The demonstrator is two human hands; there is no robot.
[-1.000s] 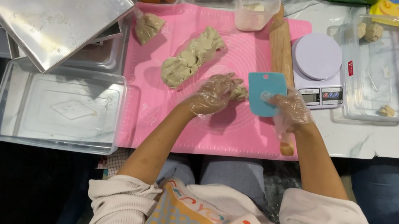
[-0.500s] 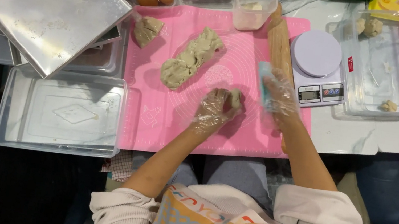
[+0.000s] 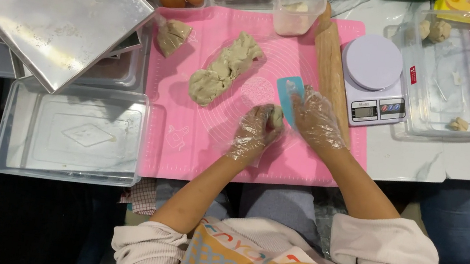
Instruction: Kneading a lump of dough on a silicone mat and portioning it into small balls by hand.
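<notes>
From the head camera, both hands wear thin clear plastic gloves and work over a pink silicone mat. The left hand is curled loosely around a small piece of dough, which sits between its fingertips, just off the mat. The right hand lies right beside it with fingers bent and spread, its fingertips touching a blue plastic scraper that lies flat on the mat; whether it grips the scraper I cannot tell. Beyond the left hand lies a long lump of dough, well apart from the small piece. Just beyond the right hand a wooden rolling pin lies along the mat, with a white kitchen scale beside it. Far to the left of the left hand sits a clear plastic tray.
</notes>
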